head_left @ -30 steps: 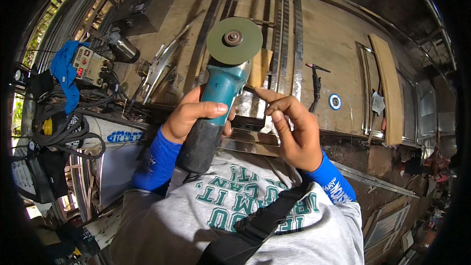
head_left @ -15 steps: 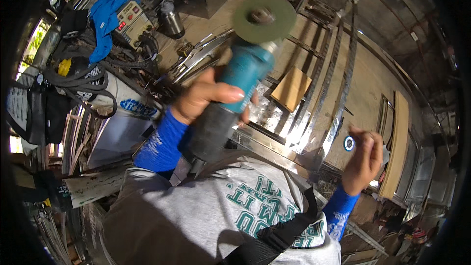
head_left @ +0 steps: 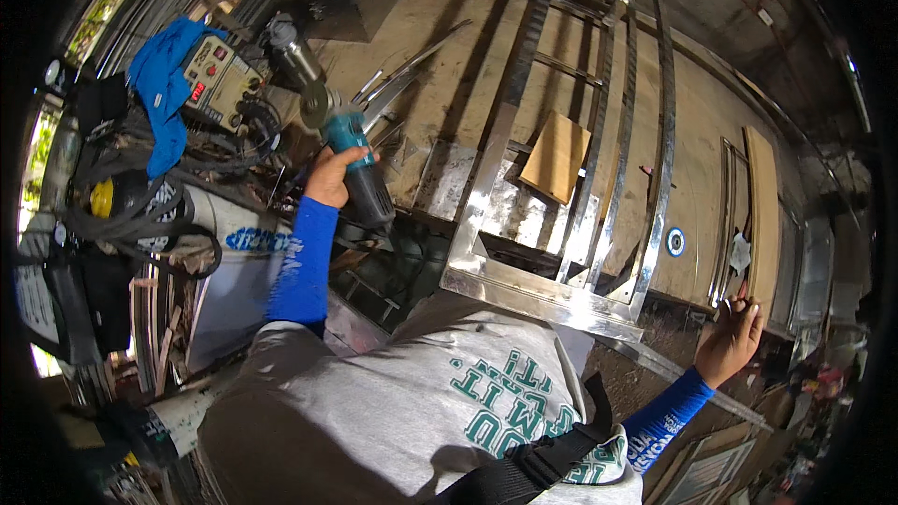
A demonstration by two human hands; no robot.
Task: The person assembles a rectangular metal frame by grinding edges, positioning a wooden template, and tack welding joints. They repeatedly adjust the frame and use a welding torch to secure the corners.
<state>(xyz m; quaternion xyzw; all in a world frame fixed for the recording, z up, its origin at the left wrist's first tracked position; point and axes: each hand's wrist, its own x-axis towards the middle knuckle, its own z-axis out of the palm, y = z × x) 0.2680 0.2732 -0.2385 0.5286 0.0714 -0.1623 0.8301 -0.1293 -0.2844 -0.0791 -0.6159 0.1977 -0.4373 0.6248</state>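
Note:
My left hand (head_left: 327, 178) grips a teal and black angle grinder (head_left: 369, 192) by its body, with the disc end pointing away toward the upper left. The grinder is held above the left edge of the bench, close to a few thin metal pieces. My right hand (head_left: 731, 341) is at the lower right, beside the near end of a long wooden board (head_left: 764, 224). Its fingers are curled together, and whatever may be between them is too small to make out. A shiny metal frame of square tubes (head_left: 543, 295) lies in front of me, between my hands.
On the frame rests a small wooden block (head_left: 557, 157). A round blue-and-white disc (head_left: 675, 241) lies to its right. At the left stand a welding machine (head_left: 217, 84) draped with a blue cloth (head_left: 161, 84), a steel tumbler (head_left: 296, 54), a gas cylinder (head_left: 210, 215) and coiled cables.
My left hand has carried the grinder away and to the left, off from in front of the frame. My right hand has moved right and nearer, to the board's end.

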